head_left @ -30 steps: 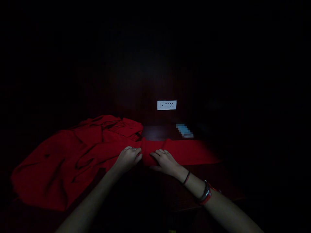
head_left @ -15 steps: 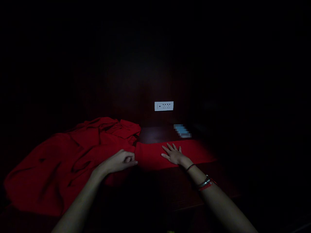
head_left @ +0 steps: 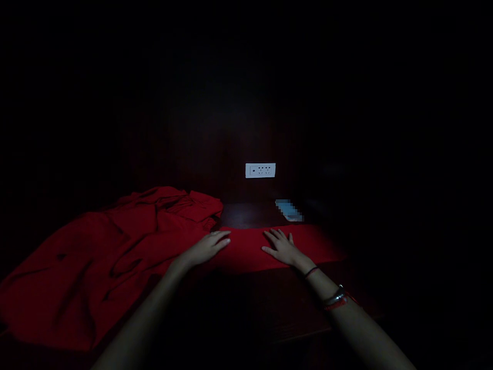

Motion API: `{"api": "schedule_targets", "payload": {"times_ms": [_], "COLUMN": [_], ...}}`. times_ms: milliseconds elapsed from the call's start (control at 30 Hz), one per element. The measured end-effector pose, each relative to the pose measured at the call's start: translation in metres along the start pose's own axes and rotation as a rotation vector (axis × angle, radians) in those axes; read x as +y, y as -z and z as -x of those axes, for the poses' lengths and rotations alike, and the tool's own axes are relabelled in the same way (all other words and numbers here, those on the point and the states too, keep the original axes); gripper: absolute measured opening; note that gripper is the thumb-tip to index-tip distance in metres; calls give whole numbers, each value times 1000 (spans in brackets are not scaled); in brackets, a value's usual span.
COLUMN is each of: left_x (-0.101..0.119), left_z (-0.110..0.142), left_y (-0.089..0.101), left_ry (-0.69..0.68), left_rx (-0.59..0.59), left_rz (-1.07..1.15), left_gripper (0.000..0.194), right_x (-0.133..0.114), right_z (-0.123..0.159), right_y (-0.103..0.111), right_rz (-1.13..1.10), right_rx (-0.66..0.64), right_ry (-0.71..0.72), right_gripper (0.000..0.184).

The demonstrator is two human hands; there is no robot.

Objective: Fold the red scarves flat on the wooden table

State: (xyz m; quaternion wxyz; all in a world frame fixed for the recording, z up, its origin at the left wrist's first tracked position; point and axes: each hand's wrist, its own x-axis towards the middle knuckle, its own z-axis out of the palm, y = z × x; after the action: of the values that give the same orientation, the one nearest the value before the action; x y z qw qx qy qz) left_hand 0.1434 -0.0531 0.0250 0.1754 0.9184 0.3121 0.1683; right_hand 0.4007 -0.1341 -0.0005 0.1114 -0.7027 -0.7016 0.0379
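A large red cloth [head_left: 96, 257] lies across a dark surface, bunched at the left and stretched into a flat band toward the right. My left hand [head_left: 210, 246] rests flat on the band near its middle, fingers stretched out. My right hand [head_left: 283, 246] lies flat on the same band a little to the right, fingers spread. Both hands hold nothing. My right wrist wears a thin dark band and bracelets [head_left: 335, 299].
The scene is very dark. A white socket plate [head_left: 260, 170] sits on the back wall. A small pale blue blurred object [head_left: 289, 209] lies on the dark wooden surface [head_left: 250, 213] just behind the cloth.
Both hands pinched a fold of the cloth a second ago. They let go and now lie flat on the smoothed band, the left opening last.
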Motion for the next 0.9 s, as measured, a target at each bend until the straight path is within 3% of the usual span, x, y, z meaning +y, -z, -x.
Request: {"api": "schedule_targets", "payload": {"times_ms": [100, 200, 300, 367, 467, 533, 733, 800, 900], "left_x": [-7, -20, -33, -40, -47, -48, -30, -20, -3], "left_z": [2, 1, 2, 3, 7, 8, 10, 15, 28], "left_y": [22, 22, 12, 7, 6, 7, 17, 20, 16], "left_ry": [10, 32, 42, 67, 94, 88, -48, -70, -37], "left_rx": [162, 242, 175, 133, 115, 108, 107, 7, -146], "left_rz": [103, -14, -140, -190, -228, -228, -70, -32, -101], "left_gripper": [39, 31, 29, 31, 31, 31, 32, 37, 66], "right_x": [-30, -72, -108, -121, -126, -122, -112, -112, -112], "right_z": [13, 23, 20, 14, 6, 5, 12, 13, 13], "right_y": [9, 7, -7, -16, -21, -18, -12, -15, -19], "right_rz": [-61, -55, 44, 97, 94, 47, -91, -128, -167], "right_rx": [169, 169, 168, 181, 174, 193, 208, 185, 173], "right_ry": [261, 478, 463, 408, 332, 271, 227, 257, 272], "right_gripper": [55, 60, 71, 58, 30, 28, 53, 66, 67]}}
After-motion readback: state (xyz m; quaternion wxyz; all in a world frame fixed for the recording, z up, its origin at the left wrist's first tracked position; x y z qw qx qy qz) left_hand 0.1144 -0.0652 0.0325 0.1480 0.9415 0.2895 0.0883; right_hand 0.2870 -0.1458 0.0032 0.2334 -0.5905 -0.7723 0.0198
